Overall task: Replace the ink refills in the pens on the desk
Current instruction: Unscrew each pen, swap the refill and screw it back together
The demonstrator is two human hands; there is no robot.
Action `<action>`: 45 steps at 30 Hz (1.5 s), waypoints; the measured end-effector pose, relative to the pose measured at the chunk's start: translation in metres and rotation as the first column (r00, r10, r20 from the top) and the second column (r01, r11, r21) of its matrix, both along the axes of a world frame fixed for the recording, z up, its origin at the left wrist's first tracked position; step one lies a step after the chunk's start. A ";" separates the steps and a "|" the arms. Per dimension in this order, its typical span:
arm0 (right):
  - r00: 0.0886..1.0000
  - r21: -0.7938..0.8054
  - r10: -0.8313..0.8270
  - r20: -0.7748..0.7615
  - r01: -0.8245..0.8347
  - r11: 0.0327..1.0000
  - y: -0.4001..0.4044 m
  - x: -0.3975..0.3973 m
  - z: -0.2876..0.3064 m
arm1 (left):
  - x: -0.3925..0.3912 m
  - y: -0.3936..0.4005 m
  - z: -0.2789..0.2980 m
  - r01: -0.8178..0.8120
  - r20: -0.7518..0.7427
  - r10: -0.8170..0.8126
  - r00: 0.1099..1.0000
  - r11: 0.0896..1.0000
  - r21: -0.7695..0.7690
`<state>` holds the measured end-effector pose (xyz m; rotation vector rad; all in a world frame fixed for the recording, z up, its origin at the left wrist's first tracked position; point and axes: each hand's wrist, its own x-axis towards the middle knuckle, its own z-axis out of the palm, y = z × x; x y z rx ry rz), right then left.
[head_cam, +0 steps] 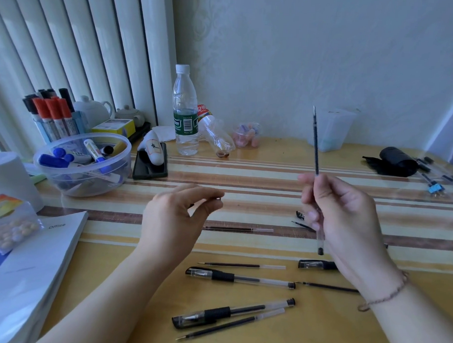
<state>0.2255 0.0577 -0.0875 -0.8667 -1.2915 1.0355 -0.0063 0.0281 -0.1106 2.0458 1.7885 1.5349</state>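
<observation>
Head view: right hand [347, 216] grips a clear pen barrel [320, 238] — thin dark refill [316, 141] protruding — left hand [177, 213] pinches something tiny.

A water bottle [185, 111] stands at the back of the desk [271, 170], beside a crushed bottle [216, 135] lying on its side. To the left sit a clear bowl [83, 163] of markers, a phone [150, 163], two teapots [94, 110] and a book [32, 267]. A black pouch [395, 161] lies at the right.

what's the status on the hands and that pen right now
Right hand grips pen barrel upright, refill sticking out the top. Left hand pinches a small dark part, too small to identify. Nothing in the way.
</observation>
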 end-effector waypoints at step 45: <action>0.451 0.317 -0.209 0.868 -0.177 0.932 -0.031 -0.016 -0.005 | 0.020 -0.016 0.009 0.259 -0.060 -0.270 0.961 0.954 -0.151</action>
